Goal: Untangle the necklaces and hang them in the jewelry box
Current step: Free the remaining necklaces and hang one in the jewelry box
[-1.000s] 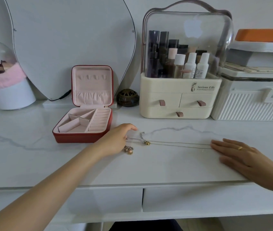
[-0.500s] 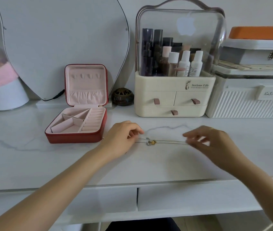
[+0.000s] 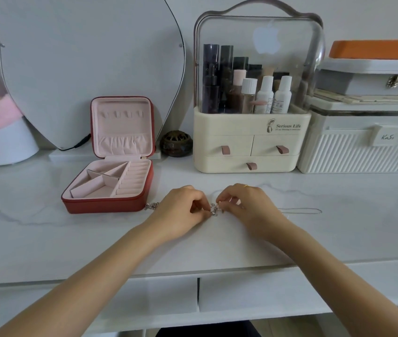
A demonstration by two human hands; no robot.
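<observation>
Necklaces (image 3: 213,209) pinched between both hands, left (image 3: 181,210) and right (image 3: 244,205), beside the jewelry box (image 3: 105,203) front edge.

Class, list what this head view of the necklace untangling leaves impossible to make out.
- Tangle in the necklaces: too small, partly behind fingertips of left hand and right hand.
- Chain middle: hidden under both hands.
- Brush holder: cut off by the left edge.

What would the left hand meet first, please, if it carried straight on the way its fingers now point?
Probably the tangled necklaces it already pinches, then directly the fingertips of the right hand, which faces it from the other side. The left hand points rightward along the tabletop; depth is hard to judge.
</observation>
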